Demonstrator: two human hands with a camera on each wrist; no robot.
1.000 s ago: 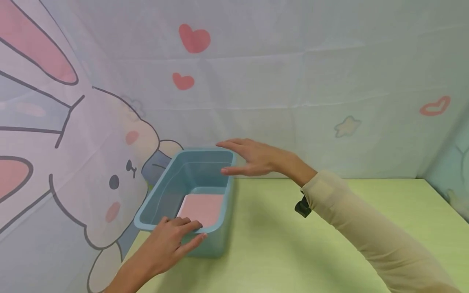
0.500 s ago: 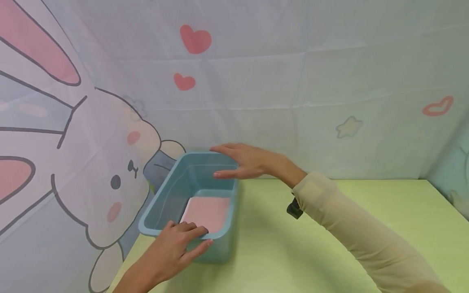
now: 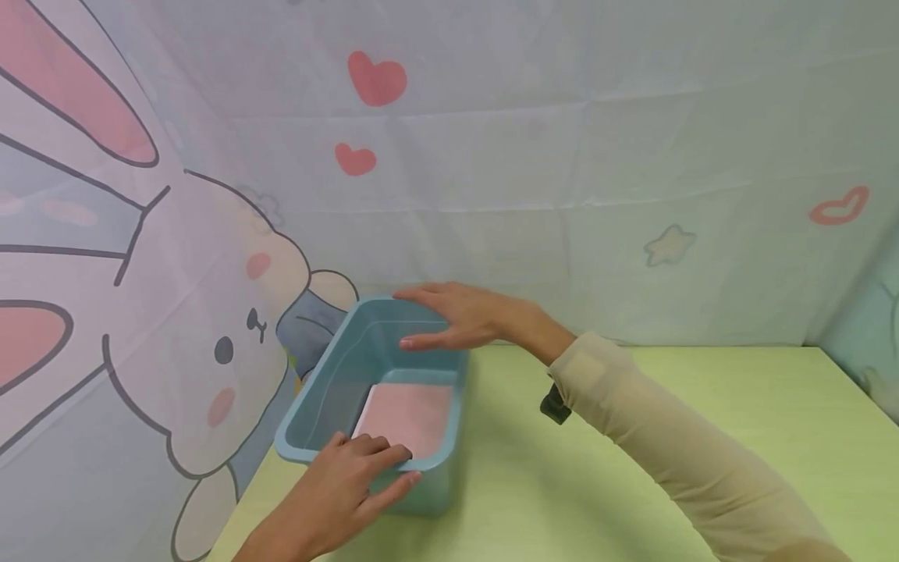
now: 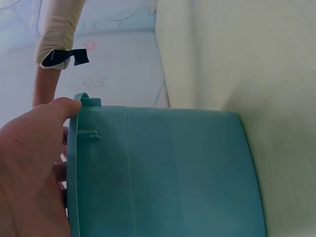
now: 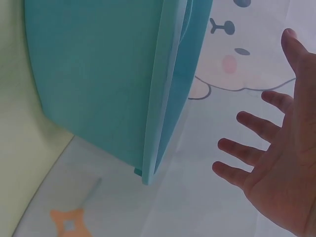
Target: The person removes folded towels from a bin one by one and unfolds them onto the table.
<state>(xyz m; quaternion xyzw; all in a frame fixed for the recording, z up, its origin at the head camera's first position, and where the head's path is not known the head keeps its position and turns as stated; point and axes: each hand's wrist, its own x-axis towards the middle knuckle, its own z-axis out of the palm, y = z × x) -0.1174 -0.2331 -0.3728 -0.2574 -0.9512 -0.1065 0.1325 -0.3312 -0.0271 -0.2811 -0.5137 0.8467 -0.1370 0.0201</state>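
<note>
A blue-green plastic bin point(image 3: 453, 406), rectangular and deep, stands on the light green table. At its near end my left hand point(image 3: 337, 488) grips the rim, fingers over the inside and thumb outside. The left wrist view shows the thumb point(image 4: 66, 106) lying at the rim's corner. Over the bin's far right corner, my right hand point(image 3: 467, 316) is spread with thumb and fingers apart. In the right wrist view its fingers point(image 5: 252, 153) are extended beside the rim, with a gap between. Inside the bin lies a flat pink rectangular thing point(image 3: 407, 414) with a white edge, partly hidden by my left hand.
A printed cloth with a rabbit point(image 3: 232, 312) hangs close along the bin's left side. More cloth point(image 3: 632, 156) with hearts and a star rises behind the table point(image 3: 632, 406), whose surface extends to the right.
The bin has shifted to the right and slightly nearer, and my left hand has moved along with it. My right hand has come left and a little lower over the bin's far corner.
</note>
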